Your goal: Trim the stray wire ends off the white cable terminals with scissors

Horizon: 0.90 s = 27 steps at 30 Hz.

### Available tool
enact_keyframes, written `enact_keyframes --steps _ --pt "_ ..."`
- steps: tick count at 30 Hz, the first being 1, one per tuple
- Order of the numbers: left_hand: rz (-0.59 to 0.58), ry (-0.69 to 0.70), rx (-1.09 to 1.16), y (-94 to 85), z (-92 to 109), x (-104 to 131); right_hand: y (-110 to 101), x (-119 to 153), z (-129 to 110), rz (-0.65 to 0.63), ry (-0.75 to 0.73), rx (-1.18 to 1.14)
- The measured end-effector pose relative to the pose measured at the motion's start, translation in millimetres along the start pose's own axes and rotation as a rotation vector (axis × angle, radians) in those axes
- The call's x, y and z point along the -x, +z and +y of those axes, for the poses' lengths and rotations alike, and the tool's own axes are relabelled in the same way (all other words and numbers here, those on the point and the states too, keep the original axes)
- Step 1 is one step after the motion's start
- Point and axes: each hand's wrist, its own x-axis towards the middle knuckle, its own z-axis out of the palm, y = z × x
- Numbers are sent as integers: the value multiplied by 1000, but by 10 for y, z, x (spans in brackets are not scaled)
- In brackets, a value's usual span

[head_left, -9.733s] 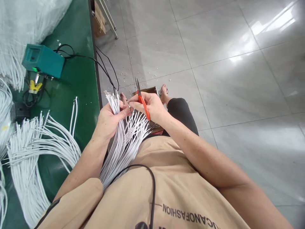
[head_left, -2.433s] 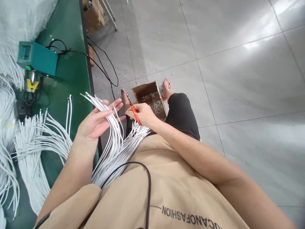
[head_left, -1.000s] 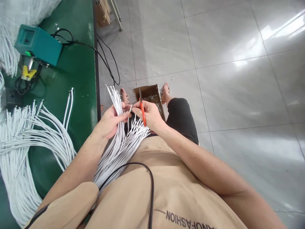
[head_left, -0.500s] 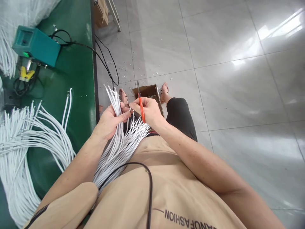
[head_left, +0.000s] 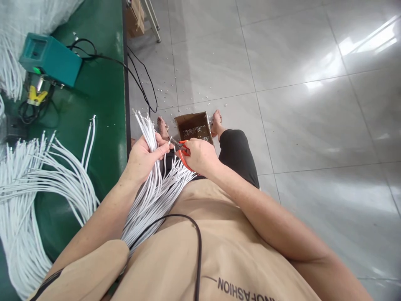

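Note:
My left hand (head_left: 144, 154) is closed round a bunch of white cables (head_left: 148, 130), their ends sticking up past the fingers. One cable end stands apart at the thumb and fingertips. My right hand (head_left: 202, 155) grips orange-handled scissors (head_left: 184, 147), with the blades pointing left at that single cable end. Whether the blades touch it is too small to tell. More white cables (head_left: 156, 200) lie across my lap, their ends fanned out below the right hand.
An open cardboard box (head_left: 194, 125) with small clippings inside stands on the floor between my feet. At left, the green table (head_left: 106, 83) bears a teal device (head_left: 52, 58) with black cords and a large heap of white cables (head_left: 21, 200). White bits are scattered on the tiled floor (head_left: 282, 125).
The scissors, held upright against the right hand before, now point left toward the left fingertips. My right hand has turned and left the cable end it was near, uncovering more of the box.

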Motion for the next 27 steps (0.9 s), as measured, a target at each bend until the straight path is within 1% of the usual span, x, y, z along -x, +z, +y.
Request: enact_keyframes --steps 6,10,14,17,21,23,25,27 --pt "10 47 -155 -41 -27 -4 -80 13 -40 -31 -20 51" --pt "-4 90 -255 -55 -12 0 -120 29 -59 -46 -20 74" --pt "61 104 -335 -55 0 -1 -139 53 -94 -69 9 67" --pt "79 73 -314 -50 -12 -3 -121 74 -118 -51 6 70" --pt "48 56 -230 -43 -33 -3 -83 74 -76 -13 0 45" --pt "25 41 -165 -39 -36 1 -79 56 -25 -6 18 -41" --pt "-3 14 -91 -32 -25 9 -98 35 13 5 68 -274" --pt "-43 -15 -44 -22 5 21 -139 21 16 13 71 -501"
